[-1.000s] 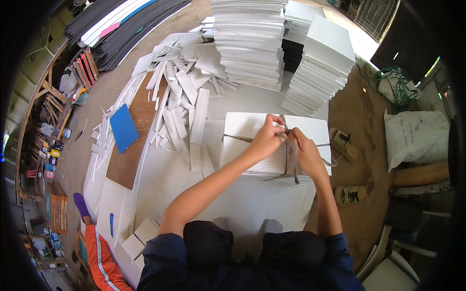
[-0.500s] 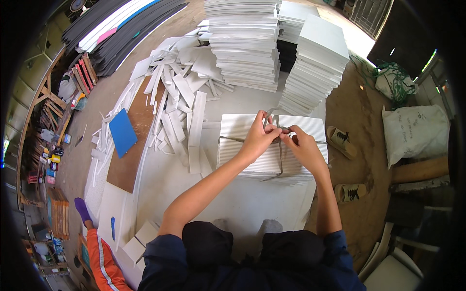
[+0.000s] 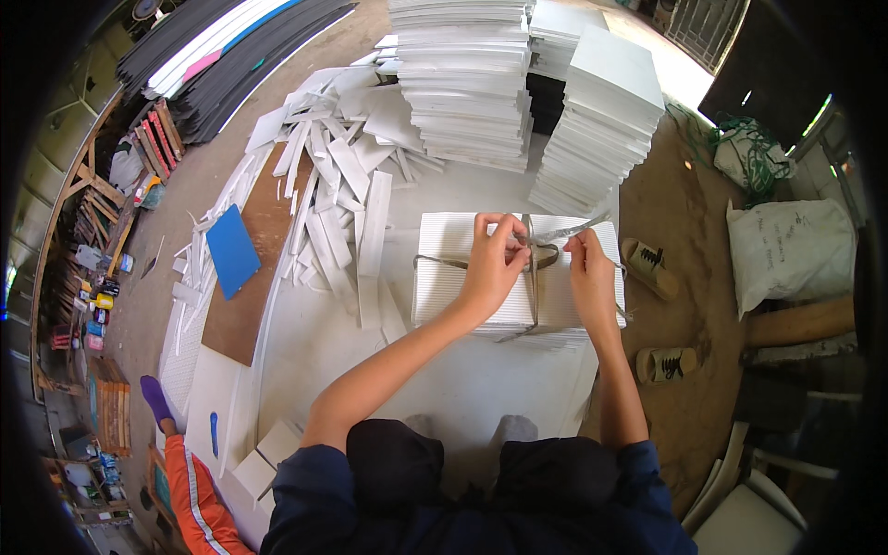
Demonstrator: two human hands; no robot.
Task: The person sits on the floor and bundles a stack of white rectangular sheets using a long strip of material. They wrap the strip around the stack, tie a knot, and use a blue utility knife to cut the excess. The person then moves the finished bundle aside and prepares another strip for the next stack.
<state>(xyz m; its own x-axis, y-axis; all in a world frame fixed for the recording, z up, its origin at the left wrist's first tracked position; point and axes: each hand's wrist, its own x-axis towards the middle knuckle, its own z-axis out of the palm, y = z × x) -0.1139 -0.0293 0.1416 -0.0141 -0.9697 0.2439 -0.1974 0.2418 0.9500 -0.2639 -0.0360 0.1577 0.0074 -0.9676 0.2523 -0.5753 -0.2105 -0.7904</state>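
A bundle of white ribbed sheets (image 3: 446, 294) lies in front of me, with a thin grey strap (image 3: 534, 301) wrapped around it lengthwise and crosswise. Where the bands cross, my left hand (image 3: 498, 264) is closed, thumb and fingers pinching the strap. A slack loop of it curves just right of that crossing. My right hand (image 3: 593, 276) is closed too, pinching a strap end at the bundle's right side. From there a loose length slants up to the right over the far edge. The exact twist under the left fingers is hidden.
Tall stacks of white sheets (image 3: 462, 88) stand beyond the bundle, with another stack (image 3: 601, 111) beside. White offcuts (image 3: 347, 176) heap up at left, near a brown board (image 3: 242, 319) and blue sheet (image 3: 233, 252). Shoes (image 3: 650, 268) and a white sack (image 3: 791, 254) lie right. Another person's orange-clad leg (image 3: 196, 495) shows lower left.
My hands have moved apart: the right one has drawn away rightward with a strap end. A loop and a loose strap length now show between and above them.
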